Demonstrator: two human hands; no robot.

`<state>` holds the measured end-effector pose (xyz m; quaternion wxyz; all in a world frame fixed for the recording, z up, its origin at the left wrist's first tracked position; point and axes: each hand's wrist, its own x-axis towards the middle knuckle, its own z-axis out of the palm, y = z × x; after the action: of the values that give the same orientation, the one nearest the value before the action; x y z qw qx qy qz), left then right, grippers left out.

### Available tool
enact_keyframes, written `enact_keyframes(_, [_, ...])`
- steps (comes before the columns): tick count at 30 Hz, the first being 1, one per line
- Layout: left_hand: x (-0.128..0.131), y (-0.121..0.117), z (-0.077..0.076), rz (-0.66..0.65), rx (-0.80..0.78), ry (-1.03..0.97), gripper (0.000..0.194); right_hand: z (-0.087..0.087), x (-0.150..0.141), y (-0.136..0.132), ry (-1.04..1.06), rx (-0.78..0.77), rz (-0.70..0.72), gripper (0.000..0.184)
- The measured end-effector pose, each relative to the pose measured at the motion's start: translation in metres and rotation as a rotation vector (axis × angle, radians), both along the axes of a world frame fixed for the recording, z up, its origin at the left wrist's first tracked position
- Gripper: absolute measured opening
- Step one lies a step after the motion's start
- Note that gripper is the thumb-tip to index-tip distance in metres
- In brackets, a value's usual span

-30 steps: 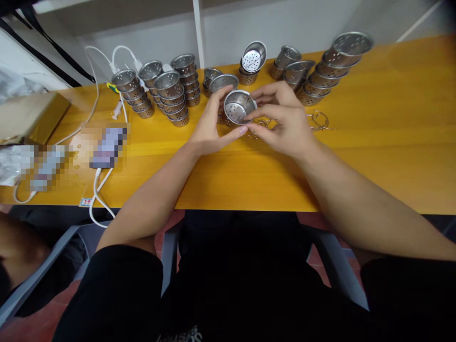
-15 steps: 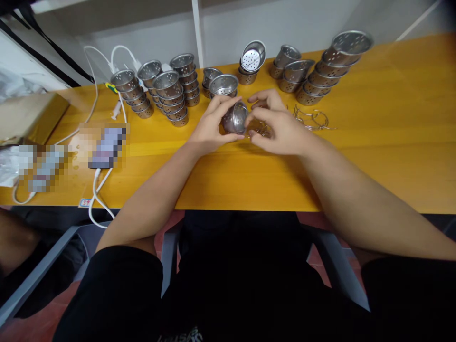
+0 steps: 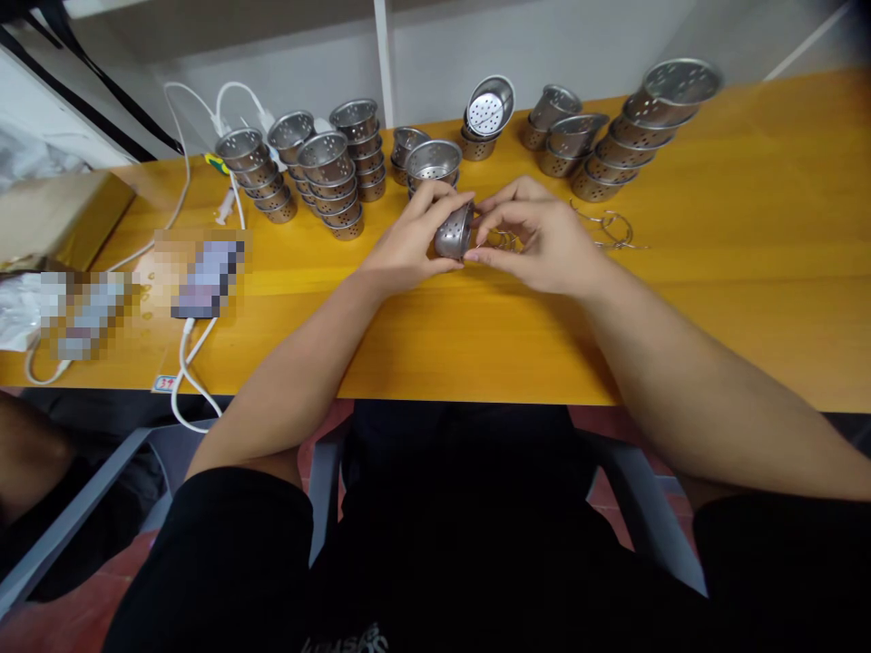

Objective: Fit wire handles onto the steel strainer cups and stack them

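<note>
My left hand [image 3: 415, 231] is wrapped round a small perforated metal strainer basket [image 3: 454, 234], which lies tilted on its side with its rim towards the right. At that rim my right hand [image 3: 537, 231] pinches what looks like a thin wire [image 3: 478, 243] between thumb and forefinger; most of it is hidden by the fingers. Behind and partly under the right hand are loose bent wire pieces [image 3: 616, 231] on the wooden table [image 3: 476, 345]. Just beyond my left hand stands another strainer basket [image 3: 434, 163].
Stacked strainer baskets [image 3: 327, 172] line the back left, with a taller leaning stack [image 3: 636, 127] at the back right. A phone [image 3: 210, 279] with a white cable [image 3: 178, 385] and a cardboard box [image 3: 64, 218] lie on the left. Another person's bare limb [image 3: 31, 453] shows at lower left.
The basket has turned in my left hand from its opening facing up to lying on its side. My right hand moved off the rim, then came back to it, pinching.
</note>
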<state>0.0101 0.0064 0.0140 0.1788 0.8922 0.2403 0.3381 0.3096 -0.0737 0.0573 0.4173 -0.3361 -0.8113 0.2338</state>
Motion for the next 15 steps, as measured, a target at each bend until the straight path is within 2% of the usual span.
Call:
enact_keyframes(3, [0.002,-0.005,0.007,0.021,-0.029,0.029,0.105,-0.001,-0.001,0.0,0.013,0.004,0.006,0.059])
enact_keyframes(8, [0.003,-0.018,0.025,0.073,-0.029,0.053,0.092,0.002,-0.005,-0.001,0.004,0.101,-0.02,0.067])
enact_keyframes(12, [0.003,-0.026,0.036,0.09,-0.063,0.023,0.086,0.003,-0.006,-0.002,-0.012,0.052,-0.043,0.07])
enact_keyframes(15, [0.004,-0.029,0.036,0.087,-0.067,0.024,0.086,0.003,-0.003,-0.001,-0.021,0.012,-0.012,0.065])
